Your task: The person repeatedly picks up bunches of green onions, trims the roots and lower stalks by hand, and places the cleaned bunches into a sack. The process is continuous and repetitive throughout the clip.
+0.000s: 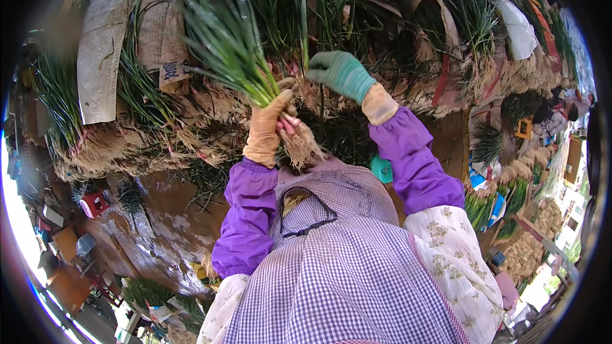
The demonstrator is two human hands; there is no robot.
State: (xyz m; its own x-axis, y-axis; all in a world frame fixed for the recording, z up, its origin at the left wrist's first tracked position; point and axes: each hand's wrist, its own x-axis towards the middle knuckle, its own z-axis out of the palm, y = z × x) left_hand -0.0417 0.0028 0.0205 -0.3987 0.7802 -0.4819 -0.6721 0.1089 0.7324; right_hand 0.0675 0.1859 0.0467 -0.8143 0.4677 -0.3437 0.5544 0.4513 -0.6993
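My left hand [268, 122], in a tan glove, is closed around a bunch of green onions [239, 64]. The long green leaves fan up and to the left, blurred. Below the fist, the pink bulbs [288, 124] and pale roots [303, 145] hang over my lap. My right hand [337, 74] wears a teal glove with a tan cuff. Its curled fingers are blurred and reach toward a thin upright stalk [304, 33] in the pile; whether they grip it I cannot tell. Both forearms have purple sleeve covers.
Heaped green onions [468, 19] with tangled roots run across the front, partly under woven sacks [107, 43]. Loose green leaves [349, 136] lie before my lap. A turquoise plastic object [381, 168] is by my right forearm. A red stool [94, 204] stands left; another person [554, 122] is far right.
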